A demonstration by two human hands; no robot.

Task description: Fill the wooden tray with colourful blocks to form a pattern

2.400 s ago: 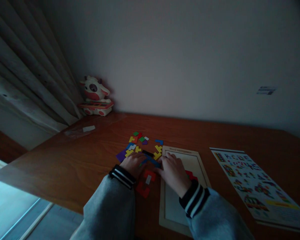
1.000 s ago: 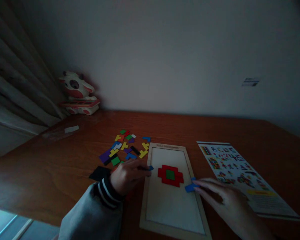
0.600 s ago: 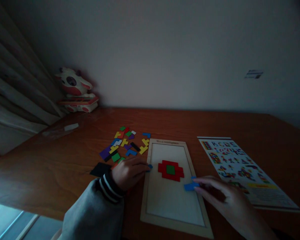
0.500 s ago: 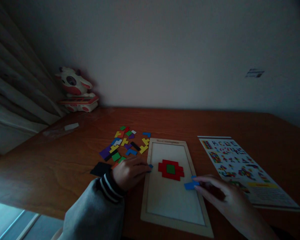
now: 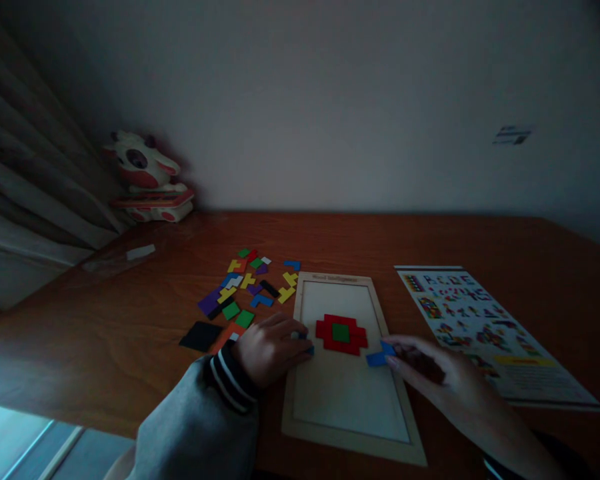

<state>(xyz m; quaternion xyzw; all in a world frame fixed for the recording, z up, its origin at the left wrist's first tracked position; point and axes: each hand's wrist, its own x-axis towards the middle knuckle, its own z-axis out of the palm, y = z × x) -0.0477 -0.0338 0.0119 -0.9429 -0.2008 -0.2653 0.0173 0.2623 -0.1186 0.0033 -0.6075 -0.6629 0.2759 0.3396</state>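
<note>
The left hand [image 5: 270,350], farther in over the framed board [image 5: 350,397] than half a second ago, pinches a small blue piece [image 5: 310,351] just left of the red-and-green block [image 5: 341,333]; opposite, the right hand [image 5: 440,370] grips a second blue piece [image 5: 377,360], so blue now flanks the block. The left hand hides most of its piece, contact with the board is unclear, and the right forearm [image 5: 510,430] is cut off below.
</note>
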